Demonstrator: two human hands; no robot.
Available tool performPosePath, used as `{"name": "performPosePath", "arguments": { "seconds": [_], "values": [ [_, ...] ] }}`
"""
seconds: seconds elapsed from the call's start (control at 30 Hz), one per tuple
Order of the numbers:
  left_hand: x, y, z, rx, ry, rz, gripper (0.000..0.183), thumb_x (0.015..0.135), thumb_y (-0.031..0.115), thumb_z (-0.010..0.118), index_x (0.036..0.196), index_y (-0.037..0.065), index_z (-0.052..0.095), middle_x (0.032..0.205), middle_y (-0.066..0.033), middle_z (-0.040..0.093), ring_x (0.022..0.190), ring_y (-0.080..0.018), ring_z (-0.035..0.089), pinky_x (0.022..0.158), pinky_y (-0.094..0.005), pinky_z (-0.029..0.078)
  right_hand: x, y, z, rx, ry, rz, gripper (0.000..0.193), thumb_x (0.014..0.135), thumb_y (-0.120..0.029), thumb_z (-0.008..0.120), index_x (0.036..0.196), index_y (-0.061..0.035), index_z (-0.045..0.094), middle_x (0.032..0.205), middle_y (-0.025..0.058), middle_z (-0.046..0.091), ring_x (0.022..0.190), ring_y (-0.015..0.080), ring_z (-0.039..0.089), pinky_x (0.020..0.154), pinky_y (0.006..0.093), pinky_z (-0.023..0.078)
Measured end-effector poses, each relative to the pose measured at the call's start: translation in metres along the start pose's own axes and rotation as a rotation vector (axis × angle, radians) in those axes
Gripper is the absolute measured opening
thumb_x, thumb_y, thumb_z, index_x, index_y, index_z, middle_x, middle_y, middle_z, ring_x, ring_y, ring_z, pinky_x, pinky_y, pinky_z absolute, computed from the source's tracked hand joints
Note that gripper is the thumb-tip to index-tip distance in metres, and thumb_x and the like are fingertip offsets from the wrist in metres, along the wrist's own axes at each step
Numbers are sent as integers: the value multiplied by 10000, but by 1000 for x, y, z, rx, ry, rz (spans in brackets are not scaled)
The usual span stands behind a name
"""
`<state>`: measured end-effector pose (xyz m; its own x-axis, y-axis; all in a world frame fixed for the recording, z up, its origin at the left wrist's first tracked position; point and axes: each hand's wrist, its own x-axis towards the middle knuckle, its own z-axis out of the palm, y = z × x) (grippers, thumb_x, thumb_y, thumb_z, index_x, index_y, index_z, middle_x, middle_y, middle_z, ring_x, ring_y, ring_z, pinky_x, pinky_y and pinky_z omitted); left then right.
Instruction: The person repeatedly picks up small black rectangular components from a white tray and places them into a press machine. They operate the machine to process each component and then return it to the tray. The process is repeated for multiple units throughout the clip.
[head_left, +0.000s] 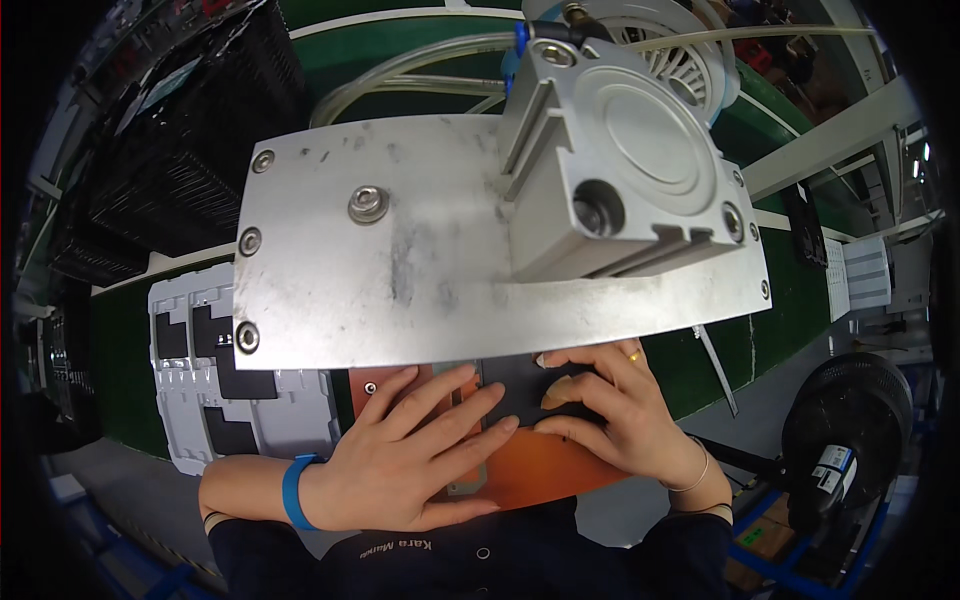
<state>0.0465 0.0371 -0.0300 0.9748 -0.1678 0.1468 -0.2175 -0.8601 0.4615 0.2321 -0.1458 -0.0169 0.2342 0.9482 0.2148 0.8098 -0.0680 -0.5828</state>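
Under the front edge of a large metal plate (440,290), both of my hands rest at an orange fixture (560,470). My left hand (400,450) lies flat with its fingers spread over the fixture's left part, the fingertips reaching a dark flat piece (510,390). From the other side, my right hand (625,410) touches that dark piece with bent fingers held apart. Its thumb is at the piece's near edge, and pale yellowish covers seem to sit on a fingertip. The plate hides the far side of the piece.
A silver pneumatic cylinder block (640,160) with clear hoses stands on the plate. Left of the fixture lies a grey moulded tray (290,420) with dark flat pieces. Black crates (190,170) are stacked at far left; a black round device (845,430) stands at right.
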Motion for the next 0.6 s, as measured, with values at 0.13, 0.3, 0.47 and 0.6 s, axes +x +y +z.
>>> {"name": "performPosePath", "arguments": {
  "seconds": [0.13, 0.3, 0.47, 0.6],
  "values": [
    [2, 0, -2, -51, 56, 0, 609, 809, 514, 699, 1292, 149, 628, 1401, -137, 517, 1293, -376, 441, 1066, -534, 321, 5, 0, -8, 94, -123, 79, 254, 735, -122, 788, 925, -99, 620, 1198, 57, 546, 1057, 255, 505, 954, 394, 358],
    [-7, 0, -3, -207, 321, 5, 576, 767, 291, 793, 1261, 50, 623, 1277, -168, 594, 1147, -355, 567, 945, -455, 467, 3, -6, -21, 294, -56, 200, 288, 720, -4, 798, 940, -15, 612, 976, 104, 620, 972, 265, 652, 835, 372, 531],
    [-25, 16, -8, -745, 447, -218, 458, 790, 142, 802, 1183, -27, 639, 971, -135, 687, 832, -241, 681, 741, -331, 546, -2, -45, -14, 678, -33, 336, 289, 728, 97, 793, 857, 17, 546, 939, 111, 622, 938, 150, 643, 838, 292, 565],
    [-79, 17, -16, -830, 516, -420, 390, 843, 61, 743, 1197, -42, 617, 969, -101, 695, 850, -120, 658, 728, -272, 534, 30, -86, 24, 821, -109, 246, 330, 756, 33, 797, 1012, 26, 588, 1062, 116, 622, 952, 164, 650, 848, 290, 563]
  ]
}}
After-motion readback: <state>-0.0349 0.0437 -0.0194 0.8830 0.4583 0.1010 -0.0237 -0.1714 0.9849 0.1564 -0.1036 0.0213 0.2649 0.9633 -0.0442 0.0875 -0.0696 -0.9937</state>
